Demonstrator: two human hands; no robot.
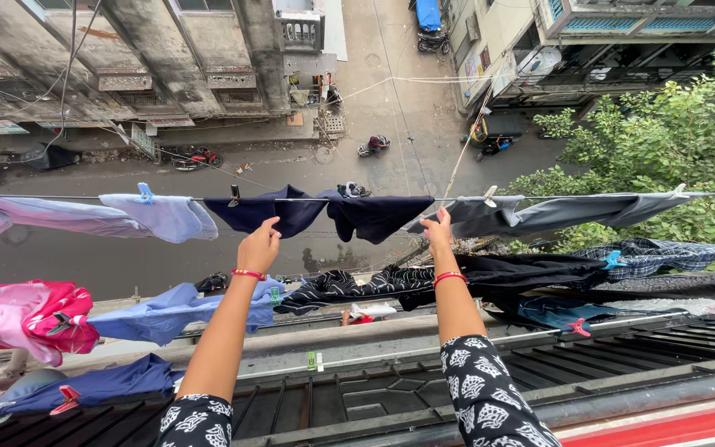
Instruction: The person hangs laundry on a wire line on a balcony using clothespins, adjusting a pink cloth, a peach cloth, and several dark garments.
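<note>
Navy garment (324, 213): draped over the top clothesline (68, 197) at the centre of the frame, sagging in two lobes either side of its middle.
Left hand (259, 247): arm stretched up and forward from the lower centre, patterned black-and-white sleeve at the elbow, red bangle at the wrist; the grip is closed on the lower edge of the navy garment's left lobe.
Right hand (439, 229): arm raised likewise, red bangle at the wrist; fingers pinched together at the garment's right end — just where the grey garment (556, 212) begins, so I cannot tell which cloth they clamp.
Top line, left of centre: a light blue cloth (163, 216) with a blue clothes peg (144, 194), then a lilac cloth (35, 215) running to the left edge.
Top line, right: the grey garment stretches toward the right edge, a pale peg at its near end.
Second line: a blue shirt (167, 310), a black patterned cloth (349, 285), a black garment (531, 269) and a checked cloth (655, 252).
Left edge: a pink garment (26, 319) bunched on a line.
Lower frame: a metal grille (357, 397) under the arms, with a dark blue cloth (101, 385) at lower left.
Far below: a street (391, 91) with parked motorbikes — and tree foliage (672, 132) at the right.
</note>
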